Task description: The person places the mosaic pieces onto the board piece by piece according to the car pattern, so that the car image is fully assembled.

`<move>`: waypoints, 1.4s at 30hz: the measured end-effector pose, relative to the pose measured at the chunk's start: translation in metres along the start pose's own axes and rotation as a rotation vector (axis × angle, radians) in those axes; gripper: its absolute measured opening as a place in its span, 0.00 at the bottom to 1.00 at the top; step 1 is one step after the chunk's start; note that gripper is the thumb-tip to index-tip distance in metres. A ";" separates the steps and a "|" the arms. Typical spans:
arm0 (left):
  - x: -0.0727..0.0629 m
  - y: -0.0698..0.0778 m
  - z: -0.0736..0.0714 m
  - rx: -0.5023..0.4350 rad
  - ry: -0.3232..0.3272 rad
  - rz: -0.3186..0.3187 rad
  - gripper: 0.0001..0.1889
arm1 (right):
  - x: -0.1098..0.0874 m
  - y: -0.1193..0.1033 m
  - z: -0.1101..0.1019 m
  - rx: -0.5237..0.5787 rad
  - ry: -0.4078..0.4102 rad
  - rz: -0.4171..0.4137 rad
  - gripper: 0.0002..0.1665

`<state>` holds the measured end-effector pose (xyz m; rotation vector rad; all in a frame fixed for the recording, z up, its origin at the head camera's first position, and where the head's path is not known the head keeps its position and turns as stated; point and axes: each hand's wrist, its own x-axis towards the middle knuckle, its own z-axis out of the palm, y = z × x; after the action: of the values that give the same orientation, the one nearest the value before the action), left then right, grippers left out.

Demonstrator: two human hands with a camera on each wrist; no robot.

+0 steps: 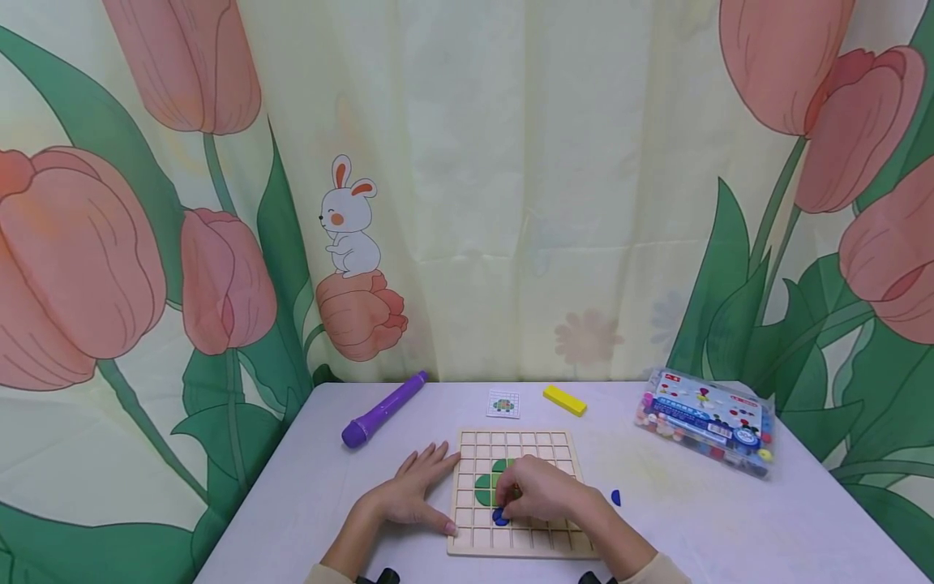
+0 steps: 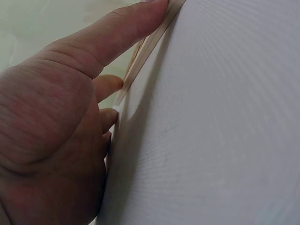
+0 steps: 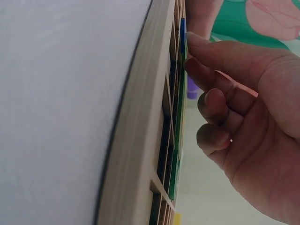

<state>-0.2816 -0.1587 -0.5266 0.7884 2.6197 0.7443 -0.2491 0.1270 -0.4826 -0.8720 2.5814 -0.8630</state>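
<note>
A wooden grid board (image 1: 521, 551) lies flat at the front of the table, with green pieces (image 1: 485, 490) and small blue pieces (image 1: 500, 519) on its squares. My left hand (image 1: 412, 495) rests beside it, fingers spread; the thumb and a fingertip touch its left edge. The right hand (image 1: 540, 491) is over the grid with fingers curled. Its thumb and index fingertips meet at a blue piece (image 3: 183, 29), which they seem to pinch against the board. The hand hides part of the green pieces.
Behind the board lie a small pattern card (image 1: 503, 404) and a yellow bar (image 1: 565, 400). A purple microphone-shaped object (image 1: 383, 412) lies back left, a clear plastic box of colourful pieces (image 1: 704, 426) back right. One loose blue piece (image 1: 616, 497) sits right of the board.
</note>
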 end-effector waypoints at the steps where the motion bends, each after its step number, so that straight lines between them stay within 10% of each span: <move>1: 0.000 0.000 0.000 -0.005 -0.005 0.001 0.63 | 0.000 0.000 0.000 0.010 -0.004 0.001 0.07; 42: 0.001 0.000 0.002 0.013 0.006 -0.005 0.62 | -0.011 0.015 -0.009 -0.002 0.085 -0.063 0.08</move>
<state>-0.2817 -0.1571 -0.5286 0.7848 2.6335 0.7297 -0.2516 0.1473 -0.4847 -0.9414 2.6399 -0.9347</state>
